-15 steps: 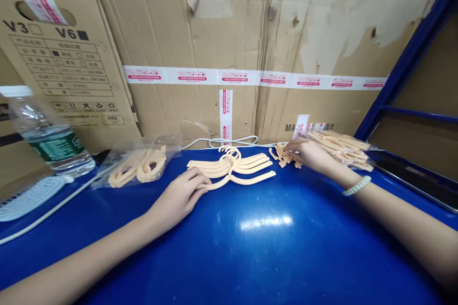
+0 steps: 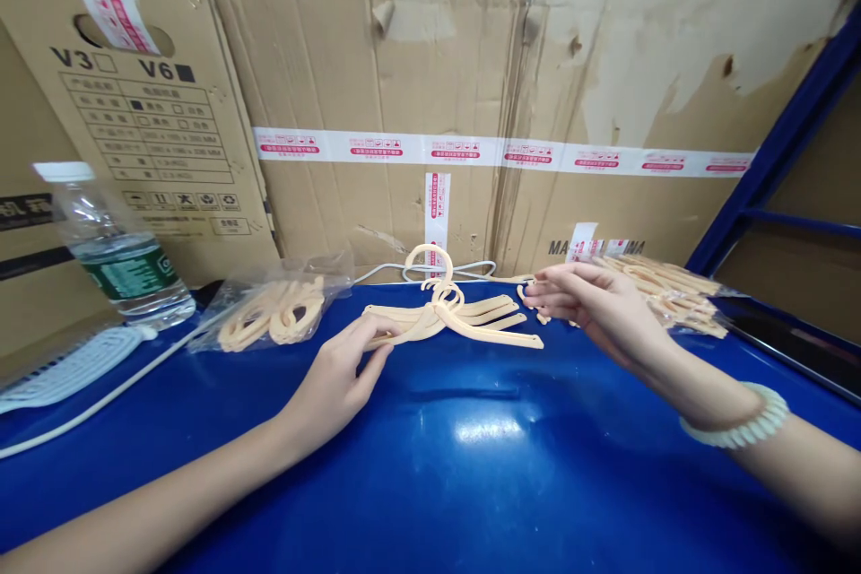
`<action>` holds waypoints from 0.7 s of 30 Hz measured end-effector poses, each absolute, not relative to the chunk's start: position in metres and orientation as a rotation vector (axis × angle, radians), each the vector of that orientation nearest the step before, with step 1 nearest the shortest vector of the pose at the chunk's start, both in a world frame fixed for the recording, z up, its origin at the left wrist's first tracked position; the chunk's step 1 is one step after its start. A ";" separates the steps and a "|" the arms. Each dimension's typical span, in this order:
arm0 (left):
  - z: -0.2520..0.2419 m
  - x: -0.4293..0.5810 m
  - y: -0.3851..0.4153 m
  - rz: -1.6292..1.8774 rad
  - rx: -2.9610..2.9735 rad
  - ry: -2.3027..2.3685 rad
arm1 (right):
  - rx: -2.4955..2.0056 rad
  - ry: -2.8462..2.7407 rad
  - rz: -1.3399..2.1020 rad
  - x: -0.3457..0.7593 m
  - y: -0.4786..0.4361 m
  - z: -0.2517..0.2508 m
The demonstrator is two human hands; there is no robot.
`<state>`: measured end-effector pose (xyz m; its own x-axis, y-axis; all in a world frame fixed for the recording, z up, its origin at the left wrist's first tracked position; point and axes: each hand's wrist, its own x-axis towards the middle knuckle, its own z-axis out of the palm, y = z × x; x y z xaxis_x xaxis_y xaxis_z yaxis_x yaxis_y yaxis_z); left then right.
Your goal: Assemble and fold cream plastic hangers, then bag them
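My left hand (image 2: 346, 363) pinches the left arm of a beige plastic clothes hanger (image 2: 494, 332), which is raised and tilted slightly above the blue table. Behind it lies a small stack of similar hangers (image 2: 481, 312), their hooks bunched together. My right hand (image 2: 598, 305), with a pale beaded bracelet (image 2: 736, 417) at the wrist, hovers right of the hanger, before a heap of small beige plastic pieces (image 2: 542, 317). Its fingers are drawn together; whatever may be between the tips is too small to make out. The right hand partly covers the heap.
Clear bags of beige hangers lie at the left (image 2: 273, 314) and right (image 2: 679, 291). A water bottle (image 2: 131, 265), a light-blue hairbrush (image 2: 81, 368) and a white cable (image 2: 114, 390) are on the left. A dark phone (image 2: 800, 350) lies far right. Cardboard (image 2: 377, 81) stands behind the table (image 2: 457, 502).
My left hand has lifted the front hanger off the table and tilted it. My right hand has come away from the small pieces, nearer to me. The view has shifted slightly left.
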<state>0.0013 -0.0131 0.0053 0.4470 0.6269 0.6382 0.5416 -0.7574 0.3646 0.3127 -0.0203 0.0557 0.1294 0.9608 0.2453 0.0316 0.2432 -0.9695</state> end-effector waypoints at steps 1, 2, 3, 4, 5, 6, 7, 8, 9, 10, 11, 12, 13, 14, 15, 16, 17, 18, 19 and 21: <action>0.005 0.001 -0.013 1.214 2.554 1.068 | -1.097 -1.204 0.993 0.309 -0.023 0.054; 0.006 0.001 -0.012 1.217 2.530 1.087 | -1.098 -1.183 1.048 0.306 -0.025 0.051; 0.006 0.000 -0.012 1.216 2.508 1.103 | -1.097 -1.161 1.092 0.304 -0.026 0.048; 0.006 0.001 -0.011 1.216 2.490 1.112 | -1.092 -1.135 1.126 0.303 -0.026 0.045; 0.006 0.001 -0.011 1.216 2.472 1.117 | -1.083 -1.104 1.151 0.303 -0.025 0.042; 0.006 0.001 -0.011 1.217 2.452 1.119 | -1.074 -1.072 1.172 0.303 -0.024 0.040; 0.006 0.001 -0.010 1.224 2.428 1.118 | -1.070 -1.046 1.193 0.304 -0.022 0.037; 0.006 0.001 -0.010 1.236 2.406 1.119 | -1.076 -1.030 1.217 0.305 -0.020 0.035; 0.006 0.001 -0.010 1.248 2.391 1.125 | -1.089 -1.026 1.249 0.306 -0.019 0.034; 0.006 0.001 -0.009 1.262 2.386 1.132 | -1.106 -1.031 1.287 0.307 -0.017 0.033; 0.006 0.001 -0.009 1.274 2.388 1.142 | -1.120 -1.040 1.328 0.308 -0.016 0.033; 0.006 0.001 -0.009 1.284 2.399 1.150 | -1.126 -1.050 1.367 0.309 -0.015 0.033; 0.006 0.001 -0.009 1.293 2.415 1.157 | -1.126 -1.056 1.400 0.310 -0.014 0.033; 0.006 0.001 -0.009 1.301 2.431 1.164 | -1.120 -1.063 1.428 0.311 -0.014 0.034; 0.007 0.001 -0.008 1.310 2.446 1.170 | -1.113 -1.070 1.450 0.313 -0.014 0.035; 0.007 0.001 -0.008 1.314 2.462 1.175 | -1.109 -1.078 1.469 0.314 -0.014 0.036; 0.007 0.001 -0.008 1.318 2.483 1.179 | -1.107 -1.092 1.486 0.316 -0.014 0.037; 0.007 0.001 -0.009 1.320 2.502 1.183 | -1.109 -1.112 1.505 0.318 -0.013 0.038; 0.007 0.001 -0.009 1.321 2.520 1.186 | -1.116 -1.132 1.521 0.320 -0.013 0.038; 0.007 0.000 -0.009 1.332 2.542 1.184 | -1.137 -1.163 1.549 0.323 -0.011 0.038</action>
